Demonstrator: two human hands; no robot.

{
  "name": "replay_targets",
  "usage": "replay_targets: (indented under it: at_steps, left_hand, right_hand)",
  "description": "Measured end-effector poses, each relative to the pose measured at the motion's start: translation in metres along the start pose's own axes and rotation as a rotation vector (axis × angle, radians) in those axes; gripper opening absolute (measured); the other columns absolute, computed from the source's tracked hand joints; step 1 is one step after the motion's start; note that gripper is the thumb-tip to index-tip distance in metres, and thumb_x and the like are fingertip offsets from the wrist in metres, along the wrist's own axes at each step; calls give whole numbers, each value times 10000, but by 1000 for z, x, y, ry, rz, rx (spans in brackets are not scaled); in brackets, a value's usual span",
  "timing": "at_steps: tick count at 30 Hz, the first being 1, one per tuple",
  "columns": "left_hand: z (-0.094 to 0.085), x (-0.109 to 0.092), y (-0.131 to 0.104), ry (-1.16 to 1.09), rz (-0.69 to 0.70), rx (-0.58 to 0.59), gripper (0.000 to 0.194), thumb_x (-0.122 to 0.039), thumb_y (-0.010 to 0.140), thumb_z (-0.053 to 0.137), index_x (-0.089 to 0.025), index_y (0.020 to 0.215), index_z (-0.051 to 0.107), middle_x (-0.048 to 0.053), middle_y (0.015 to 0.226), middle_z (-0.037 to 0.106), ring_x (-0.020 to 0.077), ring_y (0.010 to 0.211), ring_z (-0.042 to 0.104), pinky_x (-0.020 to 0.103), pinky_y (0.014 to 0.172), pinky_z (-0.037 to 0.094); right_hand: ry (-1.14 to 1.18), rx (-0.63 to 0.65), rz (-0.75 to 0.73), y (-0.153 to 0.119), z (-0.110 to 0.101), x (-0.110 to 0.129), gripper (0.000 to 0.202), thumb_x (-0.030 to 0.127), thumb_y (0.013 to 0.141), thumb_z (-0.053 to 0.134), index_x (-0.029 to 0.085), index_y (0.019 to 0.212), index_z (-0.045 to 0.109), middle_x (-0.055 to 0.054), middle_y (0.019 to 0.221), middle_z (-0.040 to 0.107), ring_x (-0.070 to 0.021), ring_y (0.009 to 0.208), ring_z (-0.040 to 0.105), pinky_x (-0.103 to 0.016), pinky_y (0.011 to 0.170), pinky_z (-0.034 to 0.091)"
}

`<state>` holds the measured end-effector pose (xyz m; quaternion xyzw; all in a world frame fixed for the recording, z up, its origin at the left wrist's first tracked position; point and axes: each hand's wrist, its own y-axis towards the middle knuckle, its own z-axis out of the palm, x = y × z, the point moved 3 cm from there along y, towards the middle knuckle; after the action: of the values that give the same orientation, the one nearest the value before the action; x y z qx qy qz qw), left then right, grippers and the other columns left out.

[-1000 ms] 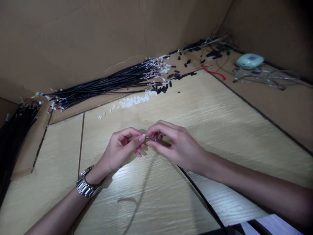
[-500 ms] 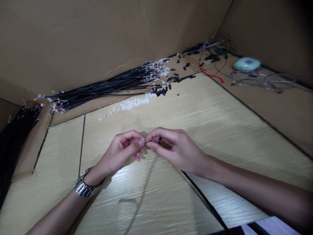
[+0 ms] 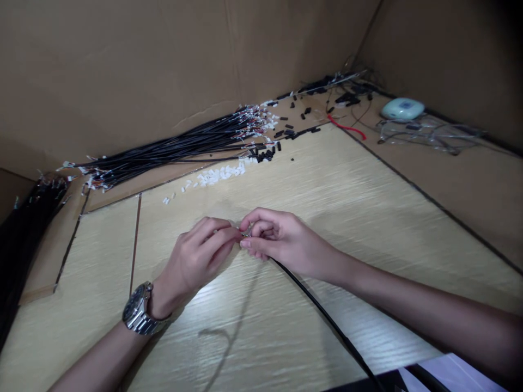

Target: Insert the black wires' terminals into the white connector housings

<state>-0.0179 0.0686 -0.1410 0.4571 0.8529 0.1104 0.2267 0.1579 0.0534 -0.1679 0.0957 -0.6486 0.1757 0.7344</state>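
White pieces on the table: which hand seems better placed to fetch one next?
Probably the left hand: it is nearer the leftmost white pieces, while the black cable runs up to the right hand.

Left hand [image 3: 198, 256] rolled over, watch dial [image 3: 133, 303] now showing

A second ago I was looking at that thumb and the curled fingers behind it; now its back faces up and the fingertips point in at the thin wires [image 3: 246, 235]. The right hand [image 3: 281, 234] has loosened: its forefinger and thumb have parted, and its lower fingers have come into sight. The wires, a straight little strand before, now look bent between the fingertips. The black cable [image 3: 318, 307] emerges by the right fingers, where before it came out farther back, below the wrist.
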Motion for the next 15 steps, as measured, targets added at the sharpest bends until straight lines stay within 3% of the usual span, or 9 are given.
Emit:
replay_targets:
  at_steps: [4,8,15]
  left_hand:
    - [3,-3,5,69,-47,48,92,-150,928,555,-172,998,610,63,903,683,170,820,625,256,666,478]
    - [5,-4,7,79,-118,58,60,-183,923,547,-178,946,602,46,851,668,163,779,618,249,639,459]
    - [5,0,6,-154,-304,83,57,-169,883,558,-174,888,615,21,778,629,139,703,586,228,619,450]
  right_hand:
    - [-86,-9,-43,1,-1,-4,186,308,868,666,191,985,582,53,659,580,-94,565,524,-214,536,415]
    - [-384,-67,-158,1,-2,1,132,220,881,635,202,1009,606,48,702,582,-96,612,535,-212,581,411]
    - [-771,17,-475,0,-2,12,122,138,923,542,175,986,639,-24,838,653,-133,712,573,-247,675,439]
